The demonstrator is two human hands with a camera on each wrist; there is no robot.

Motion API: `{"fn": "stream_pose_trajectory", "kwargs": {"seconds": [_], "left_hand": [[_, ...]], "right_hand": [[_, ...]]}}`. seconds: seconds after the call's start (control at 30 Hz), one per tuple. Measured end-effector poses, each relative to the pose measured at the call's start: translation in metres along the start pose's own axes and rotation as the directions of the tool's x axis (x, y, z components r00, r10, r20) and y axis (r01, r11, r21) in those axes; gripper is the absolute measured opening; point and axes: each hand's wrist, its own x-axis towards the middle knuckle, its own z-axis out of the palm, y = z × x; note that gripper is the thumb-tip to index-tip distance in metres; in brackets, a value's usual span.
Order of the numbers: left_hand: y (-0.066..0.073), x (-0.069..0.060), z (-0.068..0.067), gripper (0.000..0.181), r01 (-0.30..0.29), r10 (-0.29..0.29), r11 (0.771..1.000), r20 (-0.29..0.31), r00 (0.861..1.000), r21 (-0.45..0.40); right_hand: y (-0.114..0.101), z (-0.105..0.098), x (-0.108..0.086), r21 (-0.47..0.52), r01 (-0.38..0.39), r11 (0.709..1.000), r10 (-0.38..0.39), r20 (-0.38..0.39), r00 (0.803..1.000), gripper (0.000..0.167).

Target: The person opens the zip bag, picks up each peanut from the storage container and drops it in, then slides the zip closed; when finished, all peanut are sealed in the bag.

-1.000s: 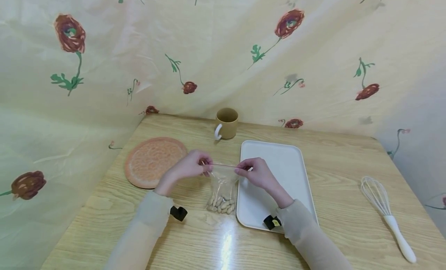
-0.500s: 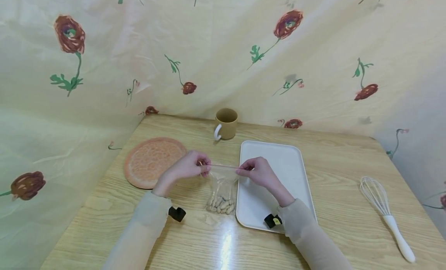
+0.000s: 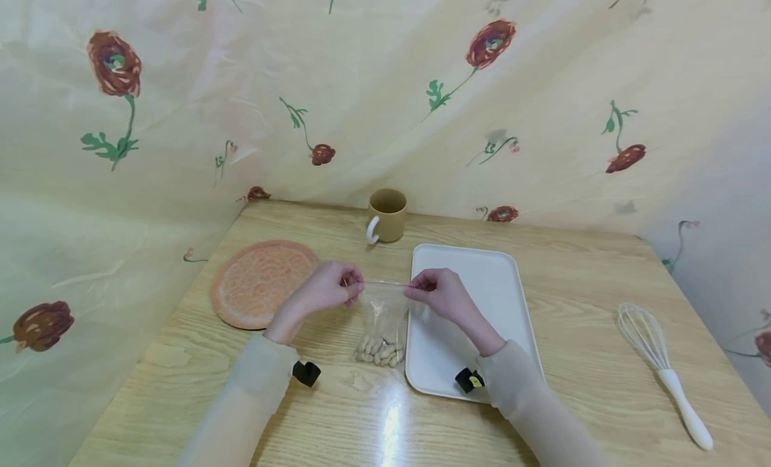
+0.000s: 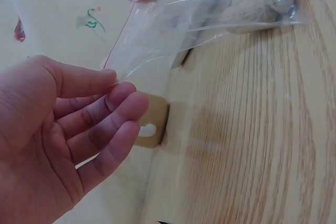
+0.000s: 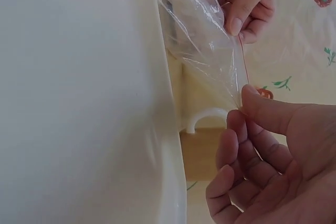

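Observation:
A clear zip bag [image 3: 385,313] with a red line along its top edge hangs stretched between both hands. Several unshelled peanuts [image 3: 381,350] lie at its bottom. The left hand [image 3: 331,285] pinches the bag's left top corner between thumb and index finger. At the opposite corner, the right hand [image 3: 442,293] pinches the edge in the same way. In the left wrist view, peanuts [image 4: 252,9] bulge the bag's lower end. The right wrist view has the thumb and index finger of the right hand [image 5: 262,150] on the bag's corner, with the film [image 5: 210,40] wrinkled.
A white tray [image 3: 500,286] lies under the right forearm, close beside the bag. Left of the bag is a round orange-patterned mat [image 3: 259,279]. A tan mug [image 3: 388,216] with a white handle stands behind, and a whisk [image 3: 662,366] lies far right on the wooden table [image 3: 578,293].
The bag's lower end with the peanuts has risen slightly in the head view. Both hands keep their pinch on the corners. The head view has shifted a little.

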Motion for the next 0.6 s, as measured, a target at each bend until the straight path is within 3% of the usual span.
{"fn": "stream_pose_trajectory", "kwargs": {"seconds": [0.4,0.6], "left_hand": [[0.0,0.007,-0.001,0.005,0.023,-0.006,0.983,-0.092,0.996,0.18],[-0.001,0.007,-0.003,0.005,0.039,-0.019,0.978,-0.097,0.995,0.204]], "right_hand": [[0.009,-0.005,0.018,0.106,-0.068,0.992,0.057,0.102,0.993,0.012],[0.007,-0.007,0.018,0.141,-0.091,0.986,0.072,0.136,0.988,0.016]]}}
